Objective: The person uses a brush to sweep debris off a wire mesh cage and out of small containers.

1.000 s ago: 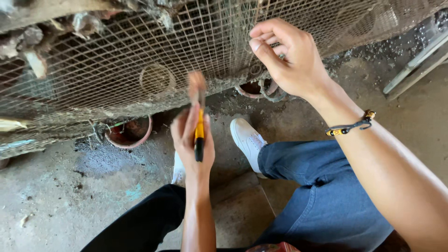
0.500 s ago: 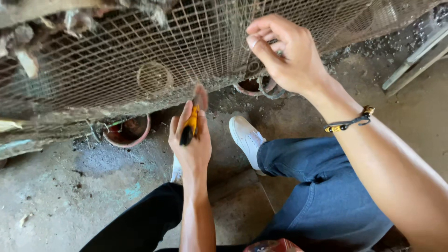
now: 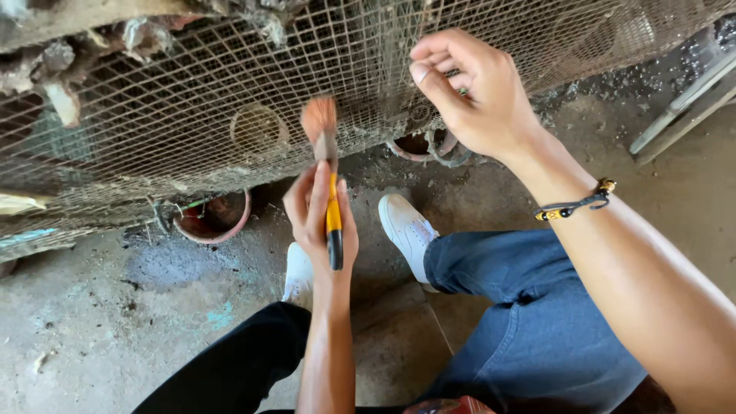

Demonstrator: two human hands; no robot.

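My left hand (image 3: 318,218) grips a small brush (image 3: 326,176) with a yellow and black handle. Its orange bristles point up against the dirty wire mesh (image 3: 192,100) of a cage in front of me. My right hand (image 3: 475,92) is raised higher and to the right, its fingers pinched on the mesh wires. A beaded cord bracelet (image 3: 575,205) sits on that wrist. My knees in dark and blue trousers fill the bottom of the view, with white shoes (image 3: 406,230) near the cage base.
A round reddish bowl (image 3: 213,218) lies under the cage's lower edge at the left, another (image 3: 418,146) below my right hand. The dusty concrete floor (image 3: 100,322) spreads to the left. Pale boards (image 3: 682,107) lean at the far right.
My left hand has lifted the brush so its bristles now stand up against the mesh. The right hand has stayed on the wires.
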